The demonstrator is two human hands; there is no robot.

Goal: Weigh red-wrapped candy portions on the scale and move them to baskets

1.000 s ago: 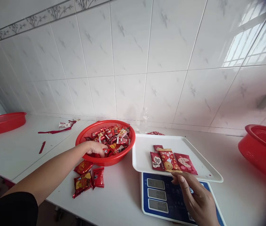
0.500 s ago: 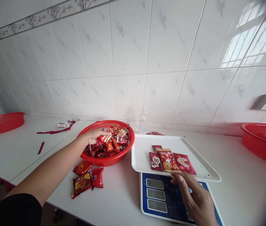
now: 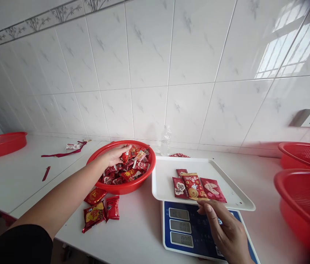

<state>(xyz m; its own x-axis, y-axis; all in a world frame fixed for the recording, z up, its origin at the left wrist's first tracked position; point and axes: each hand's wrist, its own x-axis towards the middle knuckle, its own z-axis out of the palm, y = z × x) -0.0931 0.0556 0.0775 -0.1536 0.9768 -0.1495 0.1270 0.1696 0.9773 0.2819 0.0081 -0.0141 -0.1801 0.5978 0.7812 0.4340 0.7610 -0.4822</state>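
Observation:
My left hand (image 3: pixel 115 156) reaches into a red plastic basket (image 3: pixel 122 189) heaped with small wrapped snacks. Its fingers and thumb close on an upright red snack packet (image 3: pixel 126 156). On the white tray (image 3: pixel 166 172) of a blue weighing scale (image 3: pixel 199 234) lie a red-and-gold cookie packet (image 3: pixel 195 186), a pink-red packet (image 3: pixel 213 190) and two dark red packets (image 3: pixel 180 187). My right hand (image 3: pixel 226 229) hovers over the scale's keypad, its curled fingertips at the tray's near edge beside the cookie packet. I see nothing in it.
Three red packets (image 3: pixel 94 215) lie on the table in front of the basket. Behind the tray stands a clear plastic bottle (image 3: pixel 165 141). More red baskets stand at right (image 3: pixel 295 194) and far left (image 3: pixel 3 146). A red lanyard with a card (image 3: pixel 73 146) lies left.
My left hand has shifted slightly up within the basket, and packets under it now lie differently. My right hand stays nearly still. Another red basket has come into view at lower right.

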